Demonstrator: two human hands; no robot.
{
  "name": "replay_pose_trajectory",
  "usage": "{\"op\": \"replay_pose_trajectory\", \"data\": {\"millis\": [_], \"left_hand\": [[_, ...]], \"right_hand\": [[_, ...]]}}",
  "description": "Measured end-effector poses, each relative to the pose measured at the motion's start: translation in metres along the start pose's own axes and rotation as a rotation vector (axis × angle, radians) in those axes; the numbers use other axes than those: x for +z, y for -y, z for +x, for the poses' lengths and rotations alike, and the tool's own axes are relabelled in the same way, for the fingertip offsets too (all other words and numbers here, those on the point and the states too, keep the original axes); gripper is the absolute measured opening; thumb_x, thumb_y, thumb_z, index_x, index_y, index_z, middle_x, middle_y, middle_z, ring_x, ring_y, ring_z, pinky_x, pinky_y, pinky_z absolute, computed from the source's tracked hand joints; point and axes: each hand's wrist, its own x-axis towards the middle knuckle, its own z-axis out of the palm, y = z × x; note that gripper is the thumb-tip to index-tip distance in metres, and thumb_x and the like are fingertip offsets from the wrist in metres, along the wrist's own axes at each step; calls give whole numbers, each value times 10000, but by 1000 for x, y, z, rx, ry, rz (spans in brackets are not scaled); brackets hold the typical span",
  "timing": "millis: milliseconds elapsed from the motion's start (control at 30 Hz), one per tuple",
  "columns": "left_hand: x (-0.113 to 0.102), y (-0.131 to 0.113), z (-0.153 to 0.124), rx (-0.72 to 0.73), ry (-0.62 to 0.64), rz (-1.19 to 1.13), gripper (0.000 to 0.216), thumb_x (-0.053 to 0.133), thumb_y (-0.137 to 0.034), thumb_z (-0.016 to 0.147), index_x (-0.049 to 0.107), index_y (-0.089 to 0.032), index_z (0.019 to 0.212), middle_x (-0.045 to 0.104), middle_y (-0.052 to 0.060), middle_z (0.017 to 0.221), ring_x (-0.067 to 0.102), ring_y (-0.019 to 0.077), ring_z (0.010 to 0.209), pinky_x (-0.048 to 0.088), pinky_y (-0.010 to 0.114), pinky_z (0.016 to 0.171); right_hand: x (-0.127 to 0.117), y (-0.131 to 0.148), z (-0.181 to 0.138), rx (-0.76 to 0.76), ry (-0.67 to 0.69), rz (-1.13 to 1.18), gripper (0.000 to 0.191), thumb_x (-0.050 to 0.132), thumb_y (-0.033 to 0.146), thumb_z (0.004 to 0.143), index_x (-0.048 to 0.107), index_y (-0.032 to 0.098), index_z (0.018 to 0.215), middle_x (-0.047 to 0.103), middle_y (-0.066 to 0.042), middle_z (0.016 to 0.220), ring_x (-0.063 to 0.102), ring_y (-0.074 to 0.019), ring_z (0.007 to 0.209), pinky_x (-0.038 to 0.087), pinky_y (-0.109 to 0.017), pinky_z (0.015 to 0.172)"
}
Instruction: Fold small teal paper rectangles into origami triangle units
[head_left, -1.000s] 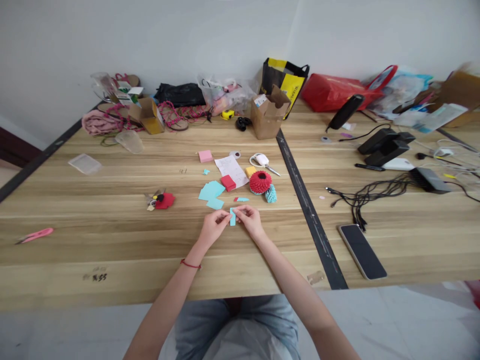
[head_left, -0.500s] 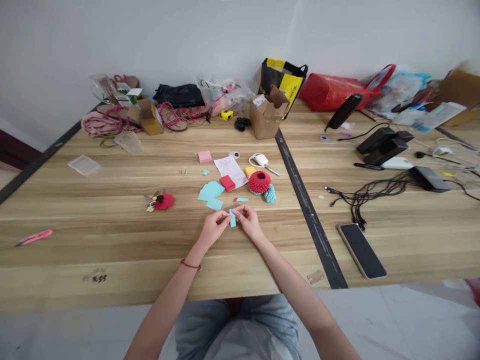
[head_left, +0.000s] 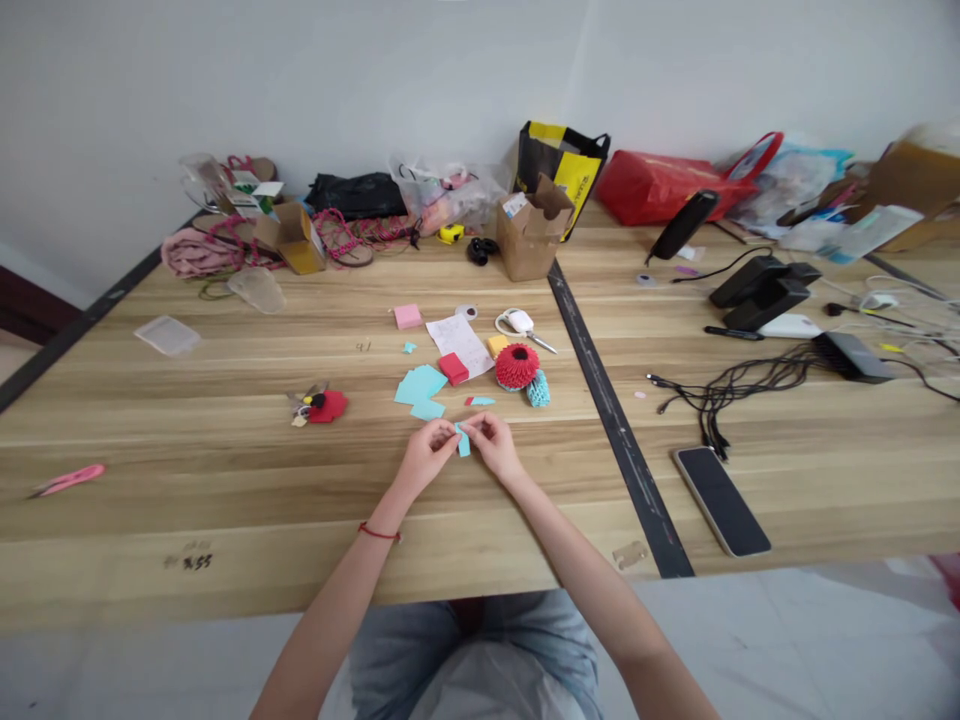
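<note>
My left hand [head_left: 425, 456] and my right hand [head_left: 491, 445] meet over the wooden table [head_left: 225, 440], both pinching one small light-blue paper strip [head_left: 463, 442] between fingertips. The strip stands nearly upright between them. Just beyond lie several light-blue paper pieces [head_left: 421, 388], a red note block [head_left: 454, 368], a small red-and-blue scrap [head_left: 479, 401], a red folded-paper dome [head_left: 517, 365] and a blue folded-paper piece [head_left: 538, 389]. A red thread circles my left wrist.
A phone [head_left: 721, 486] lies face-up at right beside a cable bundle [head_left: 720, 390]. Scissors [head_left: 521, 324], a paper slip [head_left: 459, 343], a pink note pad [head_left: 408, 316], a keyring with red charm [head_left: 319, 404], a pink cutter [head_left: 66, 479]. Bags and boxes line the back wall.
The hands stay together on the blue strip; its visible part has shrunk a little and tilted. The view has shifted slightly.
</note>
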Motion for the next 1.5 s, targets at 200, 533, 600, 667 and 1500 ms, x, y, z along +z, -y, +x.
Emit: {"op": "replay_pose_trajectory", "data": {"millis": [200, 533, 600, 667, 1500], "left_hand": [[-2, 1, 0, 0, -4, 15, 209, 604, -363, 762, 554, -160, 754, 616, 3, 663, 588, 117, 578, 464, 218, 563], [-1, 0, -1, 41, -115, 30, 208, 597, -360, 770, 573, -159, 723, 623, 1, 636, 587, 117, 543, 465, 218, 556], [-1, 1, -1, 61, -128, 59, 213, 587, -363, 781, 574, -157, 727, 631, 10, 657, 597, 127, 591, 464, 222, 584], [-2, 1, -1, 86, -142, 114, 213, 579, -359, 789, 578, -156, 726, 636, 18, 678, 594, 131, 626, 456, 222, 607], [-7, -4, 5, 28, -260, -113, 234, 654, -376, 700, 563, -160, 694, 573, -21, 599, 531, 102, 543, 429, 218, 541]], "right_hand": [[0, -1, -1, -16, 26, -15, 174, 632, 346, 748, 615, 175, 722, 605, 2, 635, 496, -119, 539, 418, -243, 545], [1, -6, 2, 15, 103, 104, 227, 640, 339, 740, 610, 182, 902, 620, -11, 707, 535, -114, 549, 440, -232, 522], [1, -8, 2, 24, 124, 100, 235, 640, 339, 740, 599, 183, 911, 606, -1, 682, 523, -107, 529, 431, -227, 508], [1, -9, 2, 29, 131, 101, 238, 643, 343, 737, 586, 185, 906, 598, 4, 681, 516, -102, 524, 431, -226, 509], [0, -1, 0, 50, 255, 71, 146, 656, 312, 708, 605, 175, 714, 549, 28, 574, 469, -86, 473, 379, -216, 478]]}}
